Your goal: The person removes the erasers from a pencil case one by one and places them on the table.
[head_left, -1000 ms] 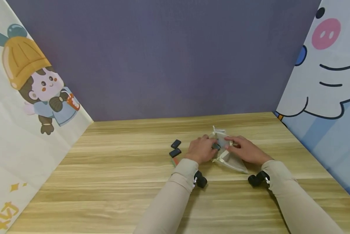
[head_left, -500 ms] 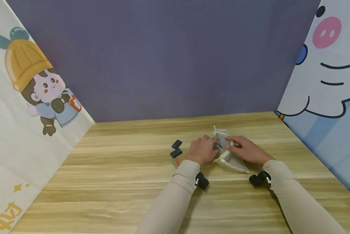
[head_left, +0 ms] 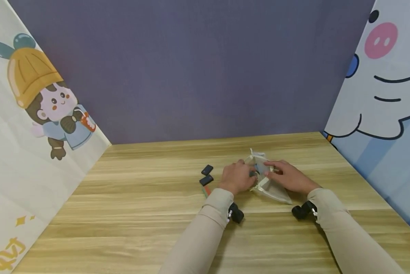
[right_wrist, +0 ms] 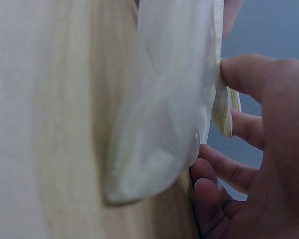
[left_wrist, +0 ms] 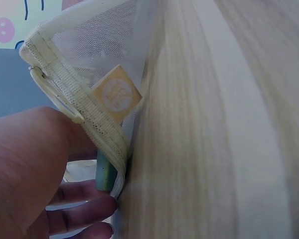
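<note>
A pale mesh drawstring pouch [head_left: 277, 191] lies on the table with its mouth held apart between both hands. My left hand [head_left: 237, 177] reaches into the mouth, thumb and fingers pinching a small dark green block [left_wrist: 105, 172] beside the cream rim. Inside the mesh shows a light wooden square [left_wrist: 117, 94] with a round white mark. My right hand [head_left: 290, 177] grips the opposite rim between thumb and fingers; in the right wrist view the pouch's cloth [right_wrist: 164, 124] hangs from that grip, rounded at its bottom corner.
Left of the left hand lie two small black blocks [head_left: 207, 169] close together. A red and green piece [head_left: 206, 190] is partly covered by the left sleeve. The wooden table [head_left: 140, 213] meets a dark purple back wall, with printed cartoon panels on both sides.
The dark green block shows a little less between the left fingers than before, lower in the pouch mouth. Otherwise both hands stay in place, and the head view shifts slightly.
</note>
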`<action>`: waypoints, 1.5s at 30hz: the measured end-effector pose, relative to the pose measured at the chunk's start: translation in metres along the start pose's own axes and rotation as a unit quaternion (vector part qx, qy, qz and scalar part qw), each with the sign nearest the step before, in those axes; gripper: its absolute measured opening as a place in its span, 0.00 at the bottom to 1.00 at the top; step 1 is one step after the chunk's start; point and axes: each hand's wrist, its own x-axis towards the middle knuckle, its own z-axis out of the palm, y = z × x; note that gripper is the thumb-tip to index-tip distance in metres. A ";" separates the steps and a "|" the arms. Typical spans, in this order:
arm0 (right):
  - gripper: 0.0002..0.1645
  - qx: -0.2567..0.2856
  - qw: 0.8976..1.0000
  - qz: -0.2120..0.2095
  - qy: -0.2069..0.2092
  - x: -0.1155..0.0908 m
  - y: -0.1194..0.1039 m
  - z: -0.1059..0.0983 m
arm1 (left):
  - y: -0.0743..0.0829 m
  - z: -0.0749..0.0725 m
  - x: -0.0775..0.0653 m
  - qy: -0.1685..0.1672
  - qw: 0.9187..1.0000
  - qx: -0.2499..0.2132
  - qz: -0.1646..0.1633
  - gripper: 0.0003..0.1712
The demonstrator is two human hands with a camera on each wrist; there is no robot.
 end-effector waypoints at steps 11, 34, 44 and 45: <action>0.35 -0.001 1.000 -0.005 -0.001 0.001 -0.001 -0.001 | -0.003 -0.002 -0.001 0.014 1.000 -0.007 0.004 0.18; 0.35 0.005 1.000 0.005 -0.014 0.001 0.000 -0.001 | -0.014 0.003 -0.006 0.048 0.998 -0.035 0.021 0.19; 0.36 0.001 1.000 0.008 -0.010 0.000 -0.001 -0.001 | -0.014 -0.001 -0.010 0.051 0.998 -0.040 0.023 0.20; 0.36 -0.001 1.000 0.009 -0.010 0.000 -0.002 -0.001 | -0.014 -0.002 -0.010 0.050 0.998 -0.040 0.023 0.20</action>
